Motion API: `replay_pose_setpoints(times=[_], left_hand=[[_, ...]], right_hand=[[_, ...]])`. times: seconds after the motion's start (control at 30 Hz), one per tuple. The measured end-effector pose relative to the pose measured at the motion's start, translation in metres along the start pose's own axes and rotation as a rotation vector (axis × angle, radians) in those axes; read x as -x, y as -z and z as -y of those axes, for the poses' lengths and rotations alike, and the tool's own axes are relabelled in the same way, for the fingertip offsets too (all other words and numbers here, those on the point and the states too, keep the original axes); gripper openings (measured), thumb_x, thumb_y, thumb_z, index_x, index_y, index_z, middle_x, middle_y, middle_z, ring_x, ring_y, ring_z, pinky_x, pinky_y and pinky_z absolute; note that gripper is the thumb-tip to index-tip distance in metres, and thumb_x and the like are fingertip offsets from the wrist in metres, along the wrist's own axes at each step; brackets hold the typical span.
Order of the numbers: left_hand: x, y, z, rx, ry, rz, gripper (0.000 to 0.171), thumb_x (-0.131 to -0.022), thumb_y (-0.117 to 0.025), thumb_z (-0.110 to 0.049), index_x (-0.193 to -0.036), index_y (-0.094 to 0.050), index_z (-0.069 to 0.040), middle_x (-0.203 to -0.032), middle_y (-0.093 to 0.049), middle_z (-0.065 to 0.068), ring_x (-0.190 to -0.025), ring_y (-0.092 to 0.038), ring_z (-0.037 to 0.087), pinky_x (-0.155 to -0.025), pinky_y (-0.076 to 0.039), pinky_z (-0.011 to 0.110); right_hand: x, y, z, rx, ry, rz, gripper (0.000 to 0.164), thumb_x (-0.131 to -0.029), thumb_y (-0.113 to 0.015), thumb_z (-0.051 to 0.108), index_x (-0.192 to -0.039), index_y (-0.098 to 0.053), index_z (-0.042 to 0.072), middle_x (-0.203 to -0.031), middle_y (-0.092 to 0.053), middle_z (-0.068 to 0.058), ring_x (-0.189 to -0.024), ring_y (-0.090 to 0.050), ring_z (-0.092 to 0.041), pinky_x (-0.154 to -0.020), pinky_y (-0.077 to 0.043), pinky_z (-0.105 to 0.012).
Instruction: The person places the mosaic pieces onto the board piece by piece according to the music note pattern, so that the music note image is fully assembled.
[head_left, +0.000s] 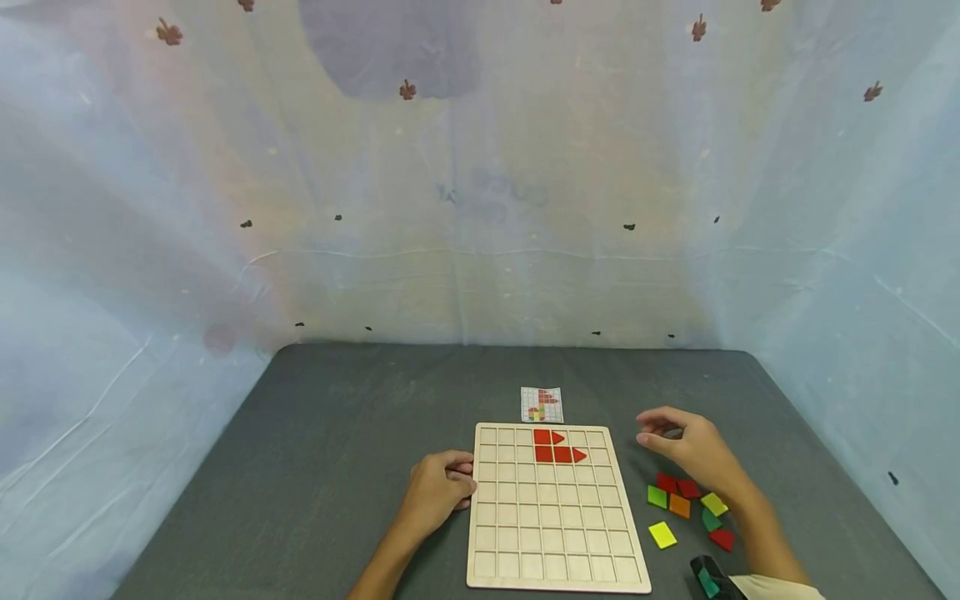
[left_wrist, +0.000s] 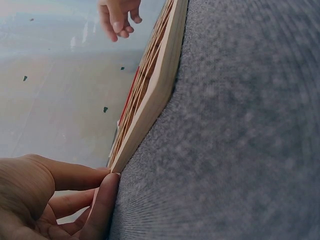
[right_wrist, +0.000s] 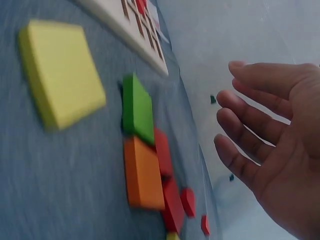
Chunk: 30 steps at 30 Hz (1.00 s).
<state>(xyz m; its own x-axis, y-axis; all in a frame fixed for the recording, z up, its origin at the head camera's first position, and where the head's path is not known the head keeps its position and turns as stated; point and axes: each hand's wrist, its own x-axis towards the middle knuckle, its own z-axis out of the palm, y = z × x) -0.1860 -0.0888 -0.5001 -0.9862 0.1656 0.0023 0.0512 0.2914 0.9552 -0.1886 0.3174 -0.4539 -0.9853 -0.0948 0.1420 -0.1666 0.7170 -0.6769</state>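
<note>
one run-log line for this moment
left hand: pinches grid board edge; right hand: empty; placed red tiles: board's two far rows; loose tiles: right of board; pattern card: beyond board

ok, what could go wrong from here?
1. The left hand pinches the board at its edge; a tug could skew it or bump the card just beyond.
2. The orange tile is crowded by the green tile; the right hand, now empty, might knock one while picking up the other.
</note>
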Motion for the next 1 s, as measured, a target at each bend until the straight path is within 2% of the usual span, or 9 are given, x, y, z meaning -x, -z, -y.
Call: replay_pose_setpoints(times=[0.27, 0.4, 0.57, 0.8, 1.0], left_hand=[[0.000, 0.000, 0.000, 0.002, 0.002, -0.001, 0.038, -0.083, -0.074, 0.005, -0.120, -0.072, 0.008, -0.103, -0.072, 0.014, -0.083, -0.070, 0.018, -0.062, -0.064, 0.026], [0.000, 0.000, 0.000, 0.003, 0.005, 0.000, 0.038, -0.083, -0.075, 0.005, -0.121, -0.072, 0.008, -0.103, -0.072, 0.014, -0.083, -0.070, 0.018, -0.062, -0.064, 0.026], [0.001, 0.000, 0.000, 0.000, 0.008, -0.004, 0.039, -0.083, -0.075, 0.005, -0.122, -0.072, 0.008, -0.104, -0.072, 0.014, -0.084, -0.070, 0.018, -0.062, -0.064, 0.026], [0.001, 0.000, -0.001, 0.004, 0.006, -0.004, 0.038, -0.083, -0.075, 0.005, -0.122, -0.072, 0.008, -0.104, -0.073, 0.013, -0.084, -0.070, 0.018, -0.062, -0.064, 0.026], [0.001, -0.001, -0.001, -0.003, 0.006, -0.007, 0.038, -0.084, -0.075, 0.005, -0.121, -0.072, 0.008, -0.104, -0.073, 0.013, -0.084, -0.070, 0.018, -0.061, -0.064, 0.026]], right_hand=[[0.014, 0.020, -0.016, -0.010, -0.027, 0.063, 0.036, -0.099, -0.076, 0.027, -0.128, -0.071, 0.006, -0.113, -0.074, -0.006, -0.095, -0.066, -0.014, -0.074, -0.058, -0.027], [0.022, 0.029, -0.024, -0.029, -0.065, 0.128, 0.038, -0.098, -0.077, 0.025, -0.129, -0.070, 0.004, -0.116, -0.073, -0.010, -0.096, -0.066, -0.016, -0.073, -0.059, -0.028], [0.030, 0.038, -0.035, -0.025, -0.121, 0.207, 0.040, -0.096, -0.079, 0.026, -0.129, -0.070, 0.006, -0.116, -0.073, -0.006, -0.096, -0.065, -0.014, -0.076, -0.058, -0.028], [0.035, 0.042, -0.050, 0.062, -0.120, 0.271, 0.043, -0.089, -0.086, 0.030, -0.125, -0.074, 0.012, -0.116, -0.073, 0.000, -0.096, -0.062, -0.011, -0.079, -0.054, -0.025], [0.036, 0.041, -0.051, 0.060, -0.120, 0.288, 0.045, -0.082, -0.090, 0.021, -0.122, -0.075, 0.010, -0.116, -0.071, -0.003, -0.092, -0.059, -0.010, -0.076, -0.053, -0.024]])
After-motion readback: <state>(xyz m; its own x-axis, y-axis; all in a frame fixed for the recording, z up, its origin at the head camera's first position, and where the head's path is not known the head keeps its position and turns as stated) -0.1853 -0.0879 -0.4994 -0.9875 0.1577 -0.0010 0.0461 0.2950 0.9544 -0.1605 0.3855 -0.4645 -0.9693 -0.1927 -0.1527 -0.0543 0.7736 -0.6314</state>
